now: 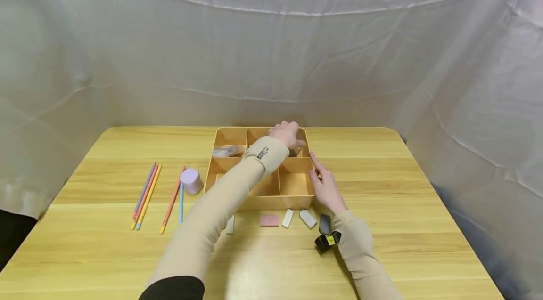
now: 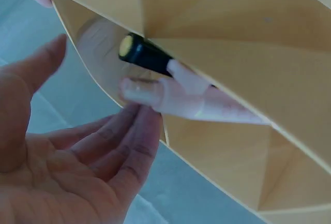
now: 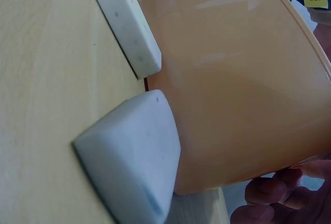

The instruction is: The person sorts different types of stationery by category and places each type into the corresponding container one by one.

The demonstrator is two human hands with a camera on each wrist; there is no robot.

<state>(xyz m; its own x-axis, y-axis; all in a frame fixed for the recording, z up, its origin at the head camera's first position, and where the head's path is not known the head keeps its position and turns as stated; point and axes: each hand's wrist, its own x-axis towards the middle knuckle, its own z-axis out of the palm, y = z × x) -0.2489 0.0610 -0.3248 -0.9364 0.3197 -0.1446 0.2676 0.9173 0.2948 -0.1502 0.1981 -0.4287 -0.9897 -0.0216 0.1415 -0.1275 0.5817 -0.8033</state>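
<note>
My left hand (image 1: pixel 286 134) reaches across into the back right of an orange divided organizer box (image 1: pixel 271 202). In the left wrist view its fingers are extended, with their tips right at a pale pink, clear-ended tube (image 2: pixel 207 105). Beside that tube lies a black cylinder with a yellow end (image 2: pixel 147 53). My right hand (image 1: pixel 328 191) rests along the box's right side, index finger and thumb spread at the rim. Some of its fingers (image 3: pixel 266 190) show against the lower corner in the right wrist view. My left sleeve hides part of the front compartments.
A clear plastic item (image 1: pixel 227 151) lies at the back left compartment. Before the box are a pink eraser (image 1: pixel 269 221), white erasers (image 1: pixel 287 218) and a dark grey block (image 1: pixel 324 224). Left stand a purple round container (image 1: pixel 191 181) and several coloured pencils (image 1: pixel 146 196).
</note>
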